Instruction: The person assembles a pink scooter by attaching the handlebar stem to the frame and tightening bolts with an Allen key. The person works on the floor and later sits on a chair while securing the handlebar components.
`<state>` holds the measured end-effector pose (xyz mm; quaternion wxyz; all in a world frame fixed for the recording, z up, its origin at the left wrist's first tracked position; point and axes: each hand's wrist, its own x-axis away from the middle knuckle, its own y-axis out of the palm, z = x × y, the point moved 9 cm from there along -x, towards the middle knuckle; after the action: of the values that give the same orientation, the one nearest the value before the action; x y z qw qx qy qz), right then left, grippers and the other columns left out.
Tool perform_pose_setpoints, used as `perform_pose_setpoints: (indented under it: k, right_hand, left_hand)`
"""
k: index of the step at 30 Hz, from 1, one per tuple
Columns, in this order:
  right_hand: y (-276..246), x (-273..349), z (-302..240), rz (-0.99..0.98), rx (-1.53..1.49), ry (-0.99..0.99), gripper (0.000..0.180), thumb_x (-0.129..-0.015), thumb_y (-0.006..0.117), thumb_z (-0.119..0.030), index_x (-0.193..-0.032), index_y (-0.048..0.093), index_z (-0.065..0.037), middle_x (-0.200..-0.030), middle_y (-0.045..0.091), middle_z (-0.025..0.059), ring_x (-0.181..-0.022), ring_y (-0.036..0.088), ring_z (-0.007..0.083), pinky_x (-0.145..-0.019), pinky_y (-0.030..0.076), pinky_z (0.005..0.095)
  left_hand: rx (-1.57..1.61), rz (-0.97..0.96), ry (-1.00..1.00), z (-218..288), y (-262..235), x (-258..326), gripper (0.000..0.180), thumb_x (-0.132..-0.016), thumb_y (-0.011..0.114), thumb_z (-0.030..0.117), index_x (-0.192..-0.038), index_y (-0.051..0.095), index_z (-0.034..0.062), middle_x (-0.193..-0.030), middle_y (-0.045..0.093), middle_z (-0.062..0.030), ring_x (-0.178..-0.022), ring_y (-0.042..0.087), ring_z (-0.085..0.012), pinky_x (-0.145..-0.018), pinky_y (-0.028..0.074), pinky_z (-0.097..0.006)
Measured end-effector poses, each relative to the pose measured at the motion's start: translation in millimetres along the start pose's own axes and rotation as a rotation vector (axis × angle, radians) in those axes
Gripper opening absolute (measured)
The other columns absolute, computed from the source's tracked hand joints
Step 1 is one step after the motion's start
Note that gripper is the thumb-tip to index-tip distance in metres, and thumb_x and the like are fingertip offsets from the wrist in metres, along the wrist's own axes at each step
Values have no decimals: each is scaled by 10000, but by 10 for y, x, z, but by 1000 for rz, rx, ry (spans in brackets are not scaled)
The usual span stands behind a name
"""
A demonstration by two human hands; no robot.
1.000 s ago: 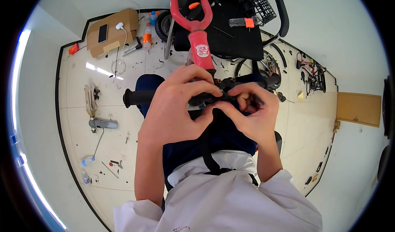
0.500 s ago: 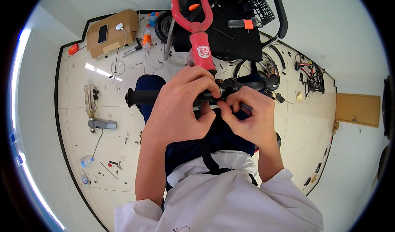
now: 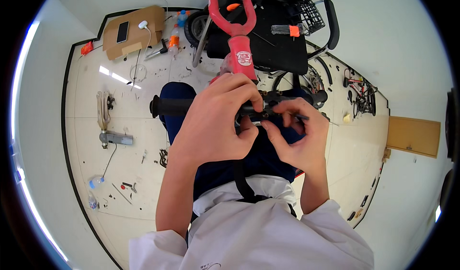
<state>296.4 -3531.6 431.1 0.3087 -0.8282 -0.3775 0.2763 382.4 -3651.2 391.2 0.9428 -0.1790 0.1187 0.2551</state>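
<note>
A black handlebar [image 3: 175,107] lies across my lap, joined to a red bicycle fork [image 3: 241,54] whose two prongs point away from me. My left hand [image 3: 215,121] is closed round the middle of the handlebar, thumb and fingers pinching near its dark clamp. What lies under those fingertips is hidden. Just right of the clamp is my right hand [image 3: 306,138], its thumb and index fingertip apart. A thin dark rod-like tool [image 3: 302,117] is tucked in its curled fingers. Small brass-coloured bolts [image 3: 265,93] show at the clamp.
Ahead stands a black chair [image 3: 278,52] with an orange-and-grey item [image 3: 293,30] on its seat. At left, a silver fork part [image 3: 103,112] and a grey power tool [image 3: 120,139] lie on the floor. Cardboard [image 3: 112,47] holds a phone. Bike parts [image 3: 362,90] lie far right.
My right thumb and index finger have parted and drawn back slightly from the clamp. My left hand keeps its pinch. The view has shifted a little.
</note>
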Motion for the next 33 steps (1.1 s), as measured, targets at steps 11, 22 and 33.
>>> perform_pose_setpoints:
  k: [11, 22, 33]
  right_hand:
    - [63, 2, -32, -70, 146, -103, 170, -766, 795, 21, -866, 667, -27, -722, 585, 60, -567, 542, 158, -508, 417, 276]
    - [42, 3, 0, -26, 254, -100, 193, -775, 826, -2, -903, 682, -21, -778, 632, 53, -609, 545, 126, -495, 388, 247]
    - [-17, -82, -29, -98, 168, -8, 163, -782, 811, 24, -873, 680, -9, -784, 633, 34, -606, 523, 105, -498, 367, 224]
  left_hand:
    - [-245, 28, 117, 87, 101, 66, 306, -706, 745, -5, -960, 615, 106, -999, 602, -32, -875, 645, -273, -678, 526, -374]
    - [-359, 119, 251, 116, 126, 104, 213, -770, 712, 68, -958, 625, 117, -979, 619, 14, -881, 667, -183, -607, 528, -327]
    - [-311, 89, 179, 84, 83, 63, 228, -793, 706, 59, -993, 608, 110, -959, 622, -10, -882, 675, -218, -627, 538, -353]
